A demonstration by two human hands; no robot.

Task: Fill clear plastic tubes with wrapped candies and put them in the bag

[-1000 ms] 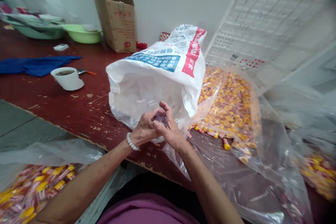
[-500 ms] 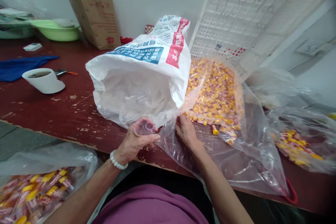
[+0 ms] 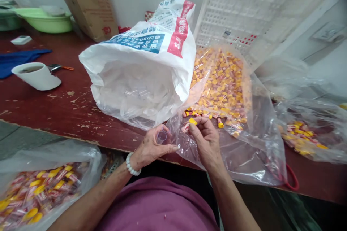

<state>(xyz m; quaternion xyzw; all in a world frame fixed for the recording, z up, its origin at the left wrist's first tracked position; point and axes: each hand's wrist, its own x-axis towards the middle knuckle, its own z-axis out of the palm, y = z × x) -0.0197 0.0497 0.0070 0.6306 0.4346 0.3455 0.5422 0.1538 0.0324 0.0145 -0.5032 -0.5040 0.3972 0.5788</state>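
A small clear plastic cup [image 3: 162,136] is held in my left hand [image 3: 152,145], its round mouth turned toward me. My right hand [image 3: 207,140] pinches a small piece with a yellow cap [image 3: 192,121] and a red-and-white body, just right of the cup and apart from it. Behind my left hand lies a white printed sack [image 3: 141,57], its mouth open toward me, with clear plastic pieces inside. Beyond my right hand, many yellow-capped pieces [image 3: 221,83] lie in and on a clear plastic bag [image 3: 244,158].
A bag of larger yellow-capped tubes [image 3: 40,191] is at the lower left. On the red table [image 3: 67,104] are a white cup of dark liquid [image 3: 40,79], a blue cloth [image 3: 21,59] and a green basin [image 3: 46,21]. A white crate [image 3: 244,14] leans behind; another bag [image 3: 306,133] lies right.
My right hand has lifted from the pile's front edge with a yellow-capped piece. My left hand has moved right with the clear cup. The whole view has shifted a little.
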